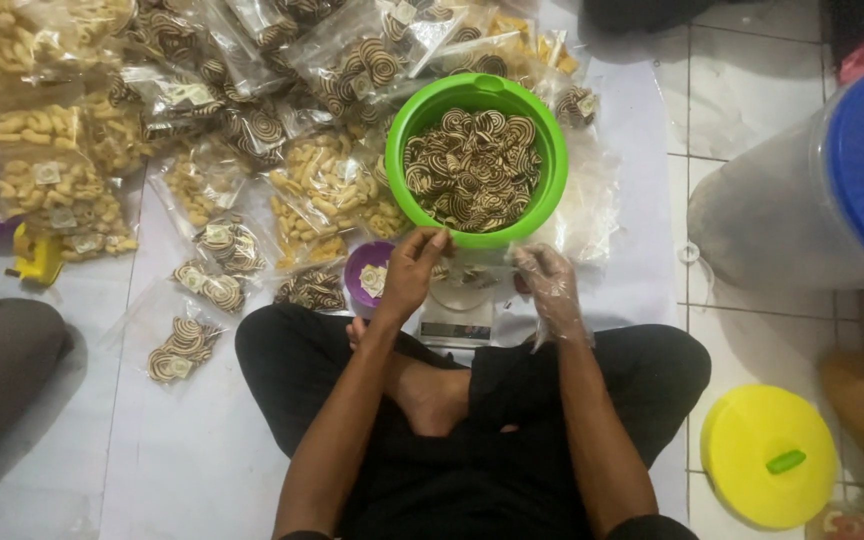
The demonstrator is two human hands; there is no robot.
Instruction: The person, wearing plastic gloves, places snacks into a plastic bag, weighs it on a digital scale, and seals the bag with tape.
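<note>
A green bowl full of brown-and-cream spiral snacks stands on the floor in front of my crossed legs. Below it sits a small white scale with a clear plastic bag of spiral snacks on it. My left hand is bare and pinches the bag's left edge near the bowl's rim. My right hand wears a clear plastic glove and holds the bag's right side.
Several filled clear bags of spiral and yellow finger snacks lie spread at the left and back. A small purple cup stands by my left hand. A yellow lid and a large blue-lidded tub are at the right.
</note>
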